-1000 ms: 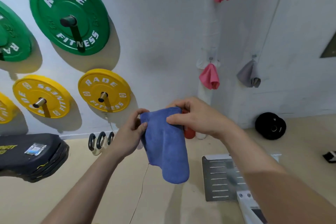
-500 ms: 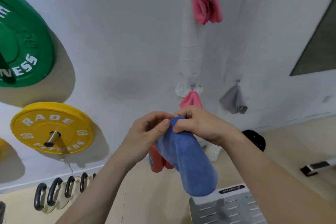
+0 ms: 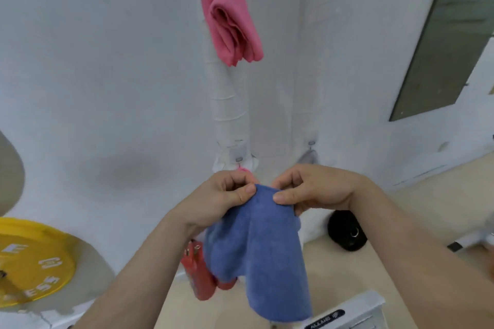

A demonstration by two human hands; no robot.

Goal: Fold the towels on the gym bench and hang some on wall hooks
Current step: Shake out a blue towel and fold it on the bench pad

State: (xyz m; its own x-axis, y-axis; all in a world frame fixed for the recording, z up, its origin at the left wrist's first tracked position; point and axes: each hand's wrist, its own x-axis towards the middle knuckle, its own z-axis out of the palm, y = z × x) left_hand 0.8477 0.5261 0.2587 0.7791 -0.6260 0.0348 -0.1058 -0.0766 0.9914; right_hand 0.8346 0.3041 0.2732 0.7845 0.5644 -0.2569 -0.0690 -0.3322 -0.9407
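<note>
While both hands (image 3: 213,197) (image 3: 318,189) pinch its top edge, the blue towel (image 3: 262,251) hangs below their grip.

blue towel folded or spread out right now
Folded: the blue towel hangs doubled in layers, its top pinched by the left hand and right hand.

Both hands, left hand (image 3: 219,199) and right hand (image 3: 318,189), pinch the blue towel's (image 3: 263,251) top edge.
</note>
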